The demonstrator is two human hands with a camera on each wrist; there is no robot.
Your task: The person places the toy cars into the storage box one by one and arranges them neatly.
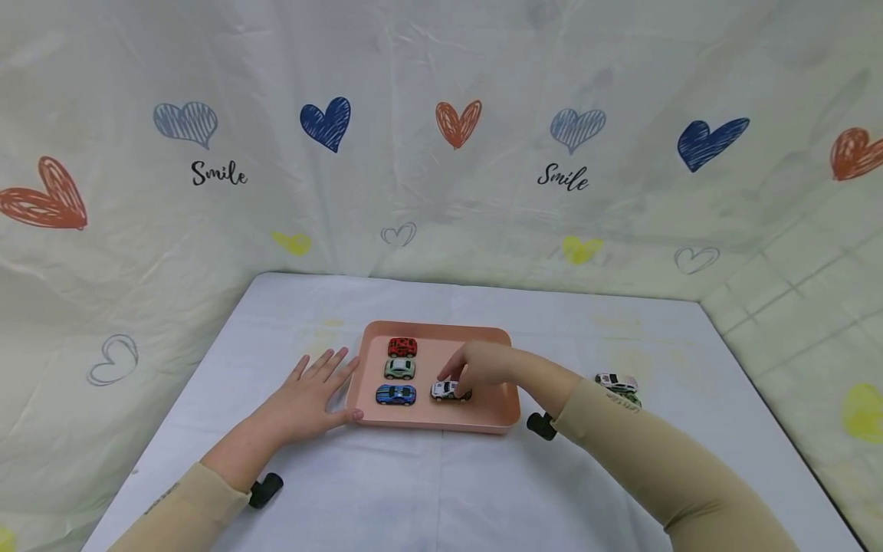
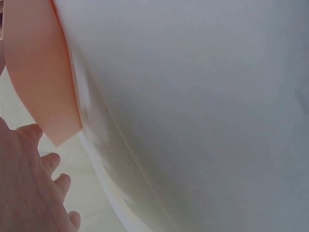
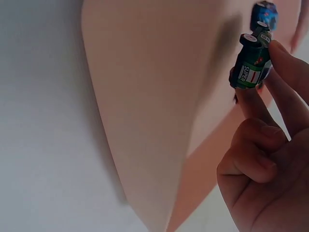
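My right hand (image 1: 486, 364) pinches a small toy car (image 1: 444, 390) over the right half of a pink tray (image 1: 441, 421). From above the car looks white; in the right wrist view the toy car (image 3: 250, 65) shows a dark green side lettered "SUPER". My left hand (image 1: 303, 402) is spread flat at the tray's left side, its fingertips at the rim. In the left wrist view the left hand (image 2: 24, 179) is beside the tray wall (image 2: 41, 72). A red car (image 1: 402, 347), a pale green car (image 1: 399, 369) and a blue car (image 1: 396, 395) form a column in the tray.
On the white table (image 1: 441, 491), right of the tray, lie a white toy car (image 1: 616, 381) and a greenish one (image 1: 631, 398), partly hidden by the right sleeve (image 1: 635, 437). Black wrist cameras show below the left (image 1: 266, 491) and right wrists. A heart-printed cloth (image 1: 441, 192) hangs behind.
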